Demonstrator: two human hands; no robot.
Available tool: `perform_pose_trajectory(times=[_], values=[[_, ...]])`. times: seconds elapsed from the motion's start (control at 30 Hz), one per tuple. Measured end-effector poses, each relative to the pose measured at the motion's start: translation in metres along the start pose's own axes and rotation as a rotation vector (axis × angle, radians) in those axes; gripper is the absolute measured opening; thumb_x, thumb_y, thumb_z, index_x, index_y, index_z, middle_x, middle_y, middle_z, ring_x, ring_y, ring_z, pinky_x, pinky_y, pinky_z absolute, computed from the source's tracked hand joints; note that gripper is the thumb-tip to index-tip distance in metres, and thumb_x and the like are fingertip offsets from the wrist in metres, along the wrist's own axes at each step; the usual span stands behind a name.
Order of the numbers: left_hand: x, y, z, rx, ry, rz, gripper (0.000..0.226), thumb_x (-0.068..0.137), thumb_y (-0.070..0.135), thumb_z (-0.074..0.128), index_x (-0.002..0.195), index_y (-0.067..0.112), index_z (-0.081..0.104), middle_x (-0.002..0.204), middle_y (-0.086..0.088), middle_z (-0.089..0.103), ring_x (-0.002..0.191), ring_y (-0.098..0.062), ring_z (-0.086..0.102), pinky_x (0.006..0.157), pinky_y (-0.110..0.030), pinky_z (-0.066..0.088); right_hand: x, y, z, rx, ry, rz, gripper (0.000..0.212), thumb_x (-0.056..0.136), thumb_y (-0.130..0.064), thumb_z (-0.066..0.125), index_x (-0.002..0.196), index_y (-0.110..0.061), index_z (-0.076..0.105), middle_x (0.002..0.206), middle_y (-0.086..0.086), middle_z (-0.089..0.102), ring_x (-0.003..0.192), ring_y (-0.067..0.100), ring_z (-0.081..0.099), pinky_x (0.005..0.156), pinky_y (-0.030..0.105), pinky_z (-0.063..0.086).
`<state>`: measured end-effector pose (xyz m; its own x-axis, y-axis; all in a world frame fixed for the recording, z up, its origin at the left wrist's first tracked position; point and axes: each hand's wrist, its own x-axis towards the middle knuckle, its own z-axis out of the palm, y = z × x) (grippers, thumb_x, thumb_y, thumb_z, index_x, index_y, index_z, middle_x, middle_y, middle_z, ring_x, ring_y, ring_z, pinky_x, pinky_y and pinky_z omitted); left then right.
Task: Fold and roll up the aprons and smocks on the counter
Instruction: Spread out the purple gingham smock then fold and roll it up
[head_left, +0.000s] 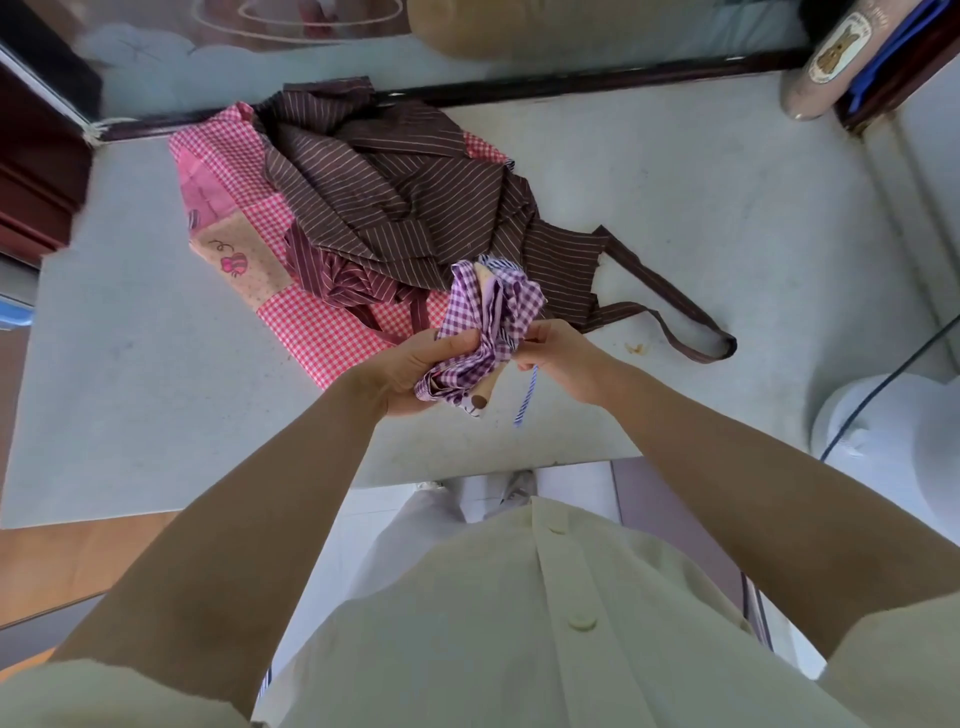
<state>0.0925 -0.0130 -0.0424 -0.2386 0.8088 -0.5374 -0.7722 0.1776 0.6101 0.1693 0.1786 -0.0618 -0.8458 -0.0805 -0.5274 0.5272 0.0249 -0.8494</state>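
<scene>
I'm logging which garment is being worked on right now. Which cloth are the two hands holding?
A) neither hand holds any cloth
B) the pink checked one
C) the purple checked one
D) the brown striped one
C: the left hand and the right hand both grip the bunched purple checked cloth, while the brown striped apron lies on the pink checked apron on the counter.
</scene>
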Motion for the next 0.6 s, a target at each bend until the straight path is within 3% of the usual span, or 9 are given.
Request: perform_pose_trajectory(times=[0.13,0.27,0.33,0.4,0.43,0.5,0.6], values=[[-0.004,0.002,-0.001,0.017,0.014,-0.079,0.09,0.037,0.039,0.098,0.111,0.006,0.058,0.09,-0.007,0.069,0.079,-0.019,0.067,0.07,-0.028,0.058,-0.002,0.002,-0.002,0.041,0.076,0.01,0.038,0.09,-0.011,0.067,0.055,-0.027,0.067,0.052,-0.011,0.045,0.059,0.013,0.029,0.067,0.032,0.031],[-0.006,0.003,0.004,0.085,-0.003,-0.126,0.091,0.032,0.042,0.098,0.106,0.007,0.059,0.084,-0.005,0.072,0.076,-0.017,0.069,0.069,-0.027,0.058,-0.003,0.003,0.003,0.007,0.113,0.077,0.04,0.086,-0.004,0.065,0.054,-0.019,0.045,0.058,0.001,0.036,0.061,0.015,0.027,0.063,0.023,0.033],[-0.007,0.006,0.006,0.117,-0.013,-0.133,0.093,0.031,0.045,0.098,0.107,0.008,0.059,0.085,-0.004,0.072,0.078,-0.017,0.069,0.071,-0.027,0.058,-0.004,0.003,0.006,-0.004,0.111,0.082,0.034,0.083,-0.006,0.065,0.056,-0.021,0.048,0.062,0.004,0.038,0.063,0.016,0.031,0.064,0.023,0.038],[-0.008,0.008,0.008,0.174,-0.051,-0.157,0.09,0.034,0.046,0.097,0.107,0.009,0.059,0.086,-0.004,0.073,0.079,-0.018,0.07,0.069,-0.026,0.058,-0.005,0.002,0.008,-0.087,0.146,0.094,0.012,0.084,-0.005,0.059,0.078,-0.016,0.061,0.079,0.014,0.053,0.074,0.024,0.049,0.078,0.034,0.048],[-0.007,0.008,0.008,0.206,-0.072,-0.176,0.088,0.037,0.045,0.096,0.107,0.008,0.059,0.088,-0.004,0.074,0.08,-0.018,0.07,0.07,-0.027,0.058,0.0,0.007,0.006,-0.12,0.167,0.108,0.012,0.087,-0.003,0.054,0.091,-0.012,0.062,0.093,0.02,0.057,0.088,0.034,0.056,0.092,0.042,0.048],[-0.006,0.006,0.005,0.255,-0.081,-0.214,0.087,0.041,0.043,0.096,0.111,0.007,0.059,0.095,-0.007,0.073,0.086,-0.02,0.07,0.076,-0.03,0.059,0.003,0.013,0.004,-0.107,0.16,0.142,0.018,0.094,-0.005,0.046,0.099,-0.014,0.061,0.108,0.025,0.057,0.112,0.049,0.052,0.107,0.056,0.039],[-0.003,0.003,0.003,0.304,-0.072,-0.271,0.091,0.04,0.043,0.096,0.114,0.007,0.059,0.1,-0.008,0.073,0.091,-0.022,0.07,0.079,-0.031,0.058,0.018,0.039,-0.006,-0.146,0.111,0.154,0.025,0.088,-0.019,0.049,0.107,-0.02,0.065,0.117,0.032,0.055,0.118,0.061,0.037,0.098,0.072,0.034]])
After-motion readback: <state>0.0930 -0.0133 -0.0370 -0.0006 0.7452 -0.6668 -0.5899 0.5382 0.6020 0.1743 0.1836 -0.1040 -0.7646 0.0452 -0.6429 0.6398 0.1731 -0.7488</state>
